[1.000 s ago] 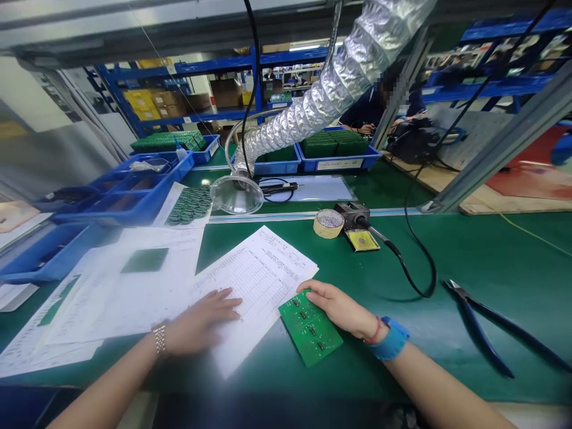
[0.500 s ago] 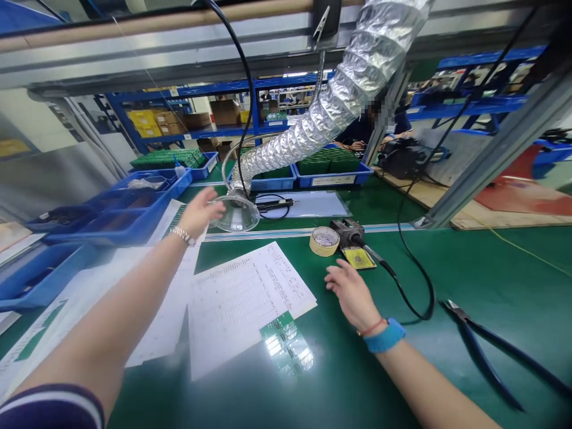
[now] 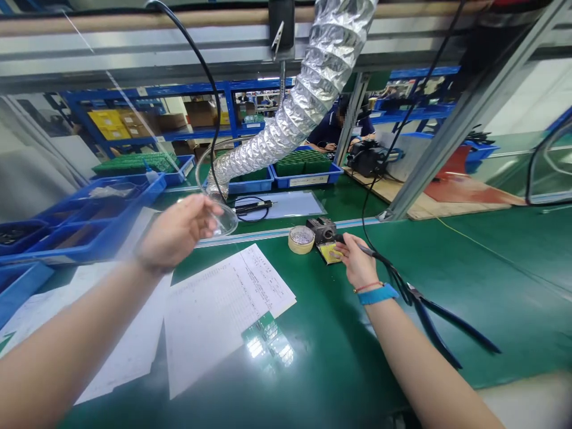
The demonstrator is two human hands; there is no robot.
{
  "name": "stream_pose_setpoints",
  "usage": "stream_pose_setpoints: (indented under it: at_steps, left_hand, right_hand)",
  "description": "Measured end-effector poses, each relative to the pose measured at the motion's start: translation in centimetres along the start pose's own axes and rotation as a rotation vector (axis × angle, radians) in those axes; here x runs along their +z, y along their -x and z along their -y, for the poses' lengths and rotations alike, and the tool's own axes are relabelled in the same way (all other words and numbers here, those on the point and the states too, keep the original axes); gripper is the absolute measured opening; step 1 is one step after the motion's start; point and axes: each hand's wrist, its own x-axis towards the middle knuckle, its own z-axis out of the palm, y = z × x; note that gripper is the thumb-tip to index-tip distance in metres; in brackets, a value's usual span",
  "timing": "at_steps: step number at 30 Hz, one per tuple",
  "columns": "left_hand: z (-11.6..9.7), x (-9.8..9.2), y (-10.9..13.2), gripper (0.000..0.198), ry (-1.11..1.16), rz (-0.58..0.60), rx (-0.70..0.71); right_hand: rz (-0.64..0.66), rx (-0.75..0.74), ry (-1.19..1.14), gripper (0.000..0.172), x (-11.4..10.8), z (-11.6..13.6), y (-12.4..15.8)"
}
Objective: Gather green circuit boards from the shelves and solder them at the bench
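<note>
Left hand (image 3: pixel 176 229): 11 o'clock, curled against clear hood (image 3: pixel 226 221), grip unclear.
Right hand (image 3: pixel 357 260): 1 o'clock, clenched on soldering iron (image 3: pixel 369 251).
Pliers (image 3: pixel 435 322): 2 o'clock, near right hand.

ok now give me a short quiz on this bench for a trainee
1. True or false: seen from the person's viewpoint, the roll of masking tape lies to the left of the soldering iron stand.

2. Which is the left hand nearest to?
a) the clear fume-extraction hood
b) the soldering iron stand
c) the roll of masking tape

3. Which blue-handled tool lies on the green mat to the right of the right hand?

Key: 1 true; 2 a; 3 diagonal cutters
</note>
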Motion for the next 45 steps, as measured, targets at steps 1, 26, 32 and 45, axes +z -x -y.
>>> stream_pose_setpoints:
  at_steps: [1, 26, 32, 45]
  left_hand:
    - [0.9, 0.0, 1.4, 0.018, -0.007, 0.004, -0.054]
    - [10.2, 4.8, 19.6, 0.035, -0.105, -0.238, -0.423]
    - [11.2, 3.6, 20.4, 0.03, -0.002, -0.176, -0.498]
    - [11.3, 6.2, 18.7, 0.021, 0.236, -0.04, -0.421]
  right_hand:
    - [-0.022, -0.067, 0.029, 0.03, -0.5, 0.3, 0.8]
    - [-0.001, -0.218, 0.469, 0.018, -6.2, -0.1, 2.7]
    - [0.188, -0.348, 0.681, 0.018, -6.2, 0.6, 6.5]
    - [0.649, -0.438, 0.44, 0.039, -4.2, -1.9, 24.3]
